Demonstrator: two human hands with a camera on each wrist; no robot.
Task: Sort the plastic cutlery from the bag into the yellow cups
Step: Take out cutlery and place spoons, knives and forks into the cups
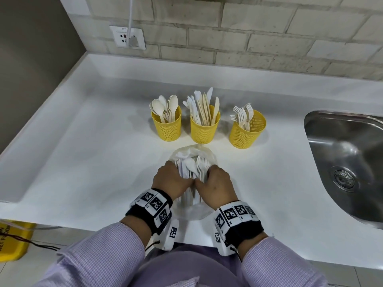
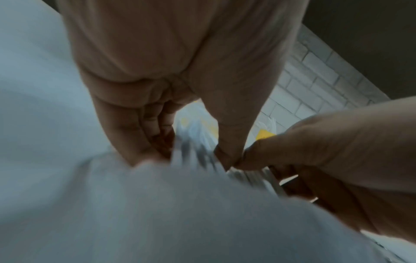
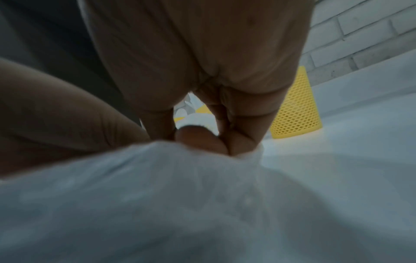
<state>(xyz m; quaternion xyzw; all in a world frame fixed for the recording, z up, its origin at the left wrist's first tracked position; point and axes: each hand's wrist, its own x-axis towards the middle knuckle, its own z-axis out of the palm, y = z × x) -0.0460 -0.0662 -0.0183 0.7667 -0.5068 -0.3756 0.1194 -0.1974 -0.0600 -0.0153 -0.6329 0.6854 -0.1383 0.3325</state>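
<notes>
Clear plastic is bunching between both hands: the bag (image 1: 193, 154) of cutlery is lying on the white worktop (image 1: 83, 152), close to the near edge and just in front of the three yellow cups. The left hand (image 1: 171, 180) is gripping the bag's left side with curled fingers, and the right hand (image 1: 216, 184) is gripping its right side the same way, the two thumbs almost meeting in the middle. Inside the bag, white forks and spoons (image 1: 195, 164) are showing through the film between the hands, their heads pointing toward the cups.

Behind the bag, the left cup (image 1: 167, 129) is holding spoons, the middle cup (image 1: 204, 131) is holding knives, and the right cup (image 1: 245, 133) is holding forks, all standing upright and apart from each other in a row. The middle cup is standing nearest the bag's far end.

The left wrist view is showing the left hand (image 2: 171, 74) closing round blurred cutlery handles (image 2: 193, 153) and film, with the right hand (image 2: 337, 151) alongside. The right wrist view is showing the right hand (image 3: 202, 71) pinching crumpled film (image 3: 180, 169), with one mesh cup (image 3: 294, 110) beyond it.

A steel sink (image 1: 344, 158) is sitting to the right, and a wall socket (image 1: 127, 37) is sitting on the brick wall.
</notes>
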